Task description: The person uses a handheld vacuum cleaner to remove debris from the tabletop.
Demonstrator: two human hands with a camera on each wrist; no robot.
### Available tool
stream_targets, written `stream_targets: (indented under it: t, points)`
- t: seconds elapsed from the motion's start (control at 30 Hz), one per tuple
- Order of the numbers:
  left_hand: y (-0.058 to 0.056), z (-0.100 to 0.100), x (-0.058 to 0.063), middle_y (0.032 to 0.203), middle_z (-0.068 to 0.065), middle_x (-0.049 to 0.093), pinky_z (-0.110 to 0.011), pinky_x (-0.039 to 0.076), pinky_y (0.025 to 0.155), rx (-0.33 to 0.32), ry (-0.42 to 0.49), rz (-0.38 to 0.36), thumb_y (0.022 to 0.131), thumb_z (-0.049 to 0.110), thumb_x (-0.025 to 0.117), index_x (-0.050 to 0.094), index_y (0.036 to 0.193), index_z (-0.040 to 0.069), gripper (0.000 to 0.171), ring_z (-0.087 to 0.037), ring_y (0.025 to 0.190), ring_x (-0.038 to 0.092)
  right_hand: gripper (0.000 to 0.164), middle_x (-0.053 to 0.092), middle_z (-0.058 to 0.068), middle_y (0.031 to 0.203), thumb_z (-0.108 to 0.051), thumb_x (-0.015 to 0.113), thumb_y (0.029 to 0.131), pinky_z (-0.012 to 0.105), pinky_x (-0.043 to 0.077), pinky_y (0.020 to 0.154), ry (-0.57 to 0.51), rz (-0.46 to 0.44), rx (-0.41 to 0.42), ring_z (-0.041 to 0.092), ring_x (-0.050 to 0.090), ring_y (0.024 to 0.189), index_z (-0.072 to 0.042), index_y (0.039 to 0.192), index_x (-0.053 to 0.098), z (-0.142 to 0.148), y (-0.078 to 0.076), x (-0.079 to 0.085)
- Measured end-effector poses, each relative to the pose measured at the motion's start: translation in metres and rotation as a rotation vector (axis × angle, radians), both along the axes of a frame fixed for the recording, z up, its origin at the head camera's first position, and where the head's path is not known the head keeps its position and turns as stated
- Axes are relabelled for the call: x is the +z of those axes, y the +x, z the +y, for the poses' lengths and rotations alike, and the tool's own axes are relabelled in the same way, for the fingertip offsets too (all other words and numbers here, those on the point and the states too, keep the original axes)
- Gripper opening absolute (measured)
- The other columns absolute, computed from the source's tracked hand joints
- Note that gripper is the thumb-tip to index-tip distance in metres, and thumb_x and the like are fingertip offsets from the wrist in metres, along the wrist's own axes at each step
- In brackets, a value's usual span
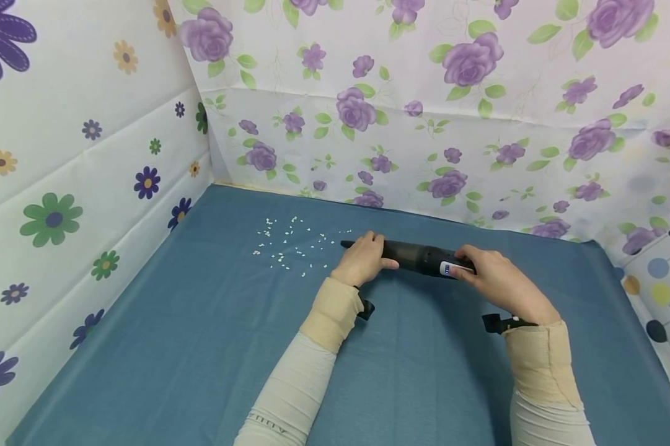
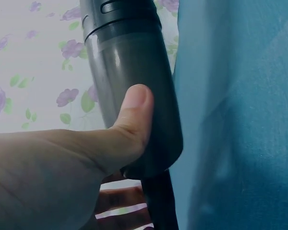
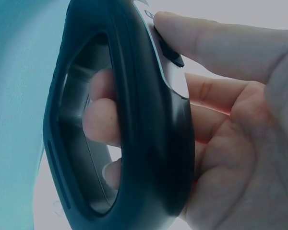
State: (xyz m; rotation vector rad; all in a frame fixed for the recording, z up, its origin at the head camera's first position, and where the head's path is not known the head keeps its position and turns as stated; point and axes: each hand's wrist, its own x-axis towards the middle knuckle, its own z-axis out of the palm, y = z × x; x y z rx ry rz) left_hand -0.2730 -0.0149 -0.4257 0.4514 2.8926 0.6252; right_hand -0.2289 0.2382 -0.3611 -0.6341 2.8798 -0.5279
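Note:
A black handheld vacuum cleaner (image 1: 409, 254) is held in both hands above the blue cloth, its narrow nozzle pointing left. My left hand (image 1: 361, 260) grips its front end; in the left wrist view the thumb lies on the smoky dust cup (image 2: 134, 62) and the other fingers are partly hidden behind. At the rear, my right hand (image 1: 504, 282) holds the looped handle (image 3: 149, 143). Its fingers pass through the loop, and the thumb touches a sliding switch (image 3: 168, 50) on a silver panel. Small white bits (image 1: 281, 256) lie scattered left of the nozzle.
Blue cloth (image 1: 173, 347) covers the tabletop. A sheet with purple roses (image 1: 357, 108) stands along the back, and a flowered panel (image 1: 50, 217) runs along the left. At right is a dotted, tile-patterned surface (image 1: 661, 294).

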Motion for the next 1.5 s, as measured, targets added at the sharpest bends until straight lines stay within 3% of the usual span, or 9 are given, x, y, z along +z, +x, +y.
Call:
stream_targets:
  t: [0.6,0.87,1.23,1.5]
  points:
    - [-0.007,0.004,-0.008,0.134,-0.015,0.047,-0.041,0.044,0.1,-0.029,0.038,0.046,0.09,0.053,0.056,0.047,0.138,0.005,0.068,-0.026,0.121,0.047,0.036,0.065,0.015,0.094,-0.027,0.059,0.097,0.035,0.044,0.059,0.011,0.017,-0.027,0.018,0.055,0.068,0.002,0.12,0.058,0.003,0.001,0.0]
    - [-0.012,0.003,-0.021,0.132,-0.012,0.047,-0.04,0.047,0.095,-0.051,0.092,0.095,0.091,0.053,0.054,0.046,0.139,0.009,0.065,-0.023,0.115,0.047,0.037,0.066,0.019,0.096,-0.027,0.059,0.097,0.038,0.048,0.061,0.038,0.023,-0.046,0.02,0.059,0.071,0.004,0.118,0.059,-0.001,0.002,0.003]
    - [-0.018,0.002,-0.033,0.14,-0.01,0.043,-0.04,0.042,0.103,-0.009,0.212,0.107,0.092,0.051,0.054,0.04,0.144,0.011,0.067,-0.023,0.125,0.044,0.038,0.066,0.021,0.096,-0.028,0.059,0.097,0.043,0.052,0.062,0.041,0.066,-0.083,0.024,0.063,0.072,0.003,0.118,0.057,-0.013,0.007,0.005]
    - [-0.021,0.0,-0.034,0.144,-0.009,0.041,-0.042,0.039,0.106,0.005,0.258,0.078,0.092,0.051,0.054,0.038,0.145,0.012,0.068,-0.024,0.13,0.042,0.034,0.066,0.021,0.094,-0.026,0.058,0.097,0.04,0.05,0.058,0.018,0.092,-0.094,0.022,0.061,0.068,0.003,0.116,0.058,-0.016,0.005,0.0]
